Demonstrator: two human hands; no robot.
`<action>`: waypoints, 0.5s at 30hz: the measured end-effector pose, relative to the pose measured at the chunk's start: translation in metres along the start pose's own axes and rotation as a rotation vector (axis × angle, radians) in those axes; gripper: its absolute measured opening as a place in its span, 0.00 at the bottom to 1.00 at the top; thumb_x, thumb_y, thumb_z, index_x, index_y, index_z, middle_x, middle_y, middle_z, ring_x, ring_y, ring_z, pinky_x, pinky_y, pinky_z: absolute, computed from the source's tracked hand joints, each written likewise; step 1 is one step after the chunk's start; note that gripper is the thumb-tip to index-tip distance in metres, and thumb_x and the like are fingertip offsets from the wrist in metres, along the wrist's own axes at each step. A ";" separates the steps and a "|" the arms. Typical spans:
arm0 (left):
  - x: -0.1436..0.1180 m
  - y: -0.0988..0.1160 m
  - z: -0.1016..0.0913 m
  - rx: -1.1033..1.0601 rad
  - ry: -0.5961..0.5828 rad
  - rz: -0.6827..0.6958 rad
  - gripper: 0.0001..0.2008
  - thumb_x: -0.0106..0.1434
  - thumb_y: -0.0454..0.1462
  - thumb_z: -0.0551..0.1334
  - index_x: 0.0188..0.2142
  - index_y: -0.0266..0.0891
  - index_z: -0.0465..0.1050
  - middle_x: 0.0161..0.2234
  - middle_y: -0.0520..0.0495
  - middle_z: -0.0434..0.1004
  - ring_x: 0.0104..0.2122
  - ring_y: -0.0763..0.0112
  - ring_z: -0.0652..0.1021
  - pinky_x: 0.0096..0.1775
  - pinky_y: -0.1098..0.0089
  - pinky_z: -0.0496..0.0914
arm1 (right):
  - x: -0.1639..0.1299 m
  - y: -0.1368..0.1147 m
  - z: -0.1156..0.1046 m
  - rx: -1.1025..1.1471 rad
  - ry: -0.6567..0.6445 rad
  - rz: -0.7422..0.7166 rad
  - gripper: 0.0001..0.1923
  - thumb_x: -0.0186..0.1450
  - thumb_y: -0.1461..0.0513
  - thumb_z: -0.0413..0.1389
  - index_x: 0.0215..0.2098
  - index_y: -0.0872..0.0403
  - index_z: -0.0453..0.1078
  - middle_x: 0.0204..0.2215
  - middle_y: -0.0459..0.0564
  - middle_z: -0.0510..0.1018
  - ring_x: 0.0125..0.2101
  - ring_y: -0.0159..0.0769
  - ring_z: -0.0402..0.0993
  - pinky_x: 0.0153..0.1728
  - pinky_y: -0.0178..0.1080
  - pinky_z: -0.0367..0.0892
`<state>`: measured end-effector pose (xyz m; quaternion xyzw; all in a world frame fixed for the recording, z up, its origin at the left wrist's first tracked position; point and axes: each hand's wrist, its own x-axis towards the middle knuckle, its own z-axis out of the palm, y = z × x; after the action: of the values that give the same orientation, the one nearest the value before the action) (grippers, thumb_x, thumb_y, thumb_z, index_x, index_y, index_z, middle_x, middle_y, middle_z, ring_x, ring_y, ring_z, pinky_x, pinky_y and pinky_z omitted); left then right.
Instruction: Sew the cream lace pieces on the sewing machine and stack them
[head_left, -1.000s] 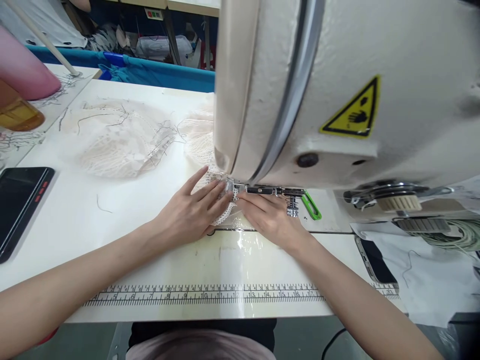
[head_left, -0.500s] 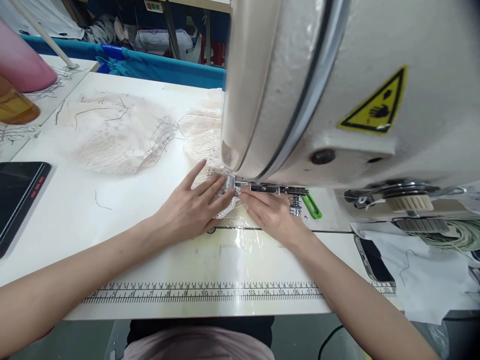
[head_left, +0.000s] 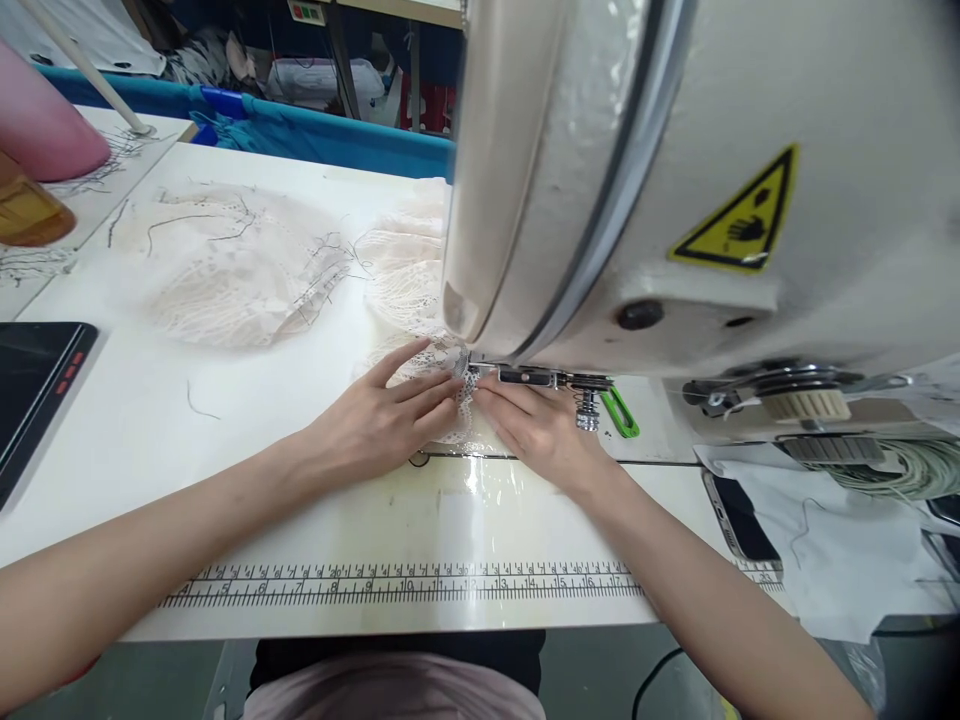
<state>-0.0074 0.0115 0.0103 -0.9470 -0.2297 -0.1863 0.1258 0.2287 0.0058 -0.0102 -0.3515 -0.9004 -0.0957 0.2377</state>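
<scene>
Under the head of a sewing machine (head_left: 517, 180) lies a piece of pale lace (head_left: 409, 362), its scalloped edge near the needle area. My left hand (head_left: 382, 415) rests flat on the lace from the left, fingers stretched and thumb apart. From the right, my right hand (head_left: 536, 425) has its fingers together at the lace edge, close to the presser foot and partly beneath the metal attachment (head_left: 529, 377). The machine head hides the needle and some of the lace. Just right of my right hand lie green thread snips (head_left: 620, 412).
More pale lace pieces (head_left: 232, 270) with loose dark threads lie at left. A black tablet-like device (head_left: 41, 390) is on the left edge, a phone (head_left: 741, 515) at right. A printed ruler (head_left: 405, 585) runs along the front edge. A pink cone (head_left: 56, 120) stands back left.
My left hand's fingers have turned and drawn closer together on the lace, index finger lower. The lace edge has shifted slightly between the hands. My right hand stays nearly in place.
</scene>
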 end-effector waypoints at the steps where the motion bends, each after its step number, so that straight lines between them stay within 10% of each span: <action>1: 0.000 0.000 0.000 0.001 -0.002 -0.008 0.11 0.68 0.26 0.51 0.40 0.36 0.71 0.49 0.46 0.79 0.51 0.65 0.78 0.64 0.51 0.58 | 0.001 -0.001 -0.001 -0.025 -0.002 -0.008 0.14 0.66 0.71 0.52 0.44 0.51 0.73 0.42 0.45 0.80 0.36 0.29 0.75 0.36 0.35 0.69; 15: -0.002 -0.007 0.002 -0.060 0.043 -0.052 0.11 0.66 0.25 0.52 0.39 0.35 0.71 0.48 0.45 0.80 0.51 0.65 0.78 0.65 0.51 0.54 | 0.011 -0.014 -0.005 -0.083 -0.013 -0.053 0.10 0.65 0.72 0.51 0.39 0.53 0.70 0.39 0.41 0.80 0.40 0.28 0.74 0.33 0.35 0.62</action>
<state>-0.0118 0.0178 0.0090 -0.9397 -0.2459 -0.2168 0.0974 0.2135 0.0004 -0.0006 -0.3376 -0.9063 -0.1368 0.2144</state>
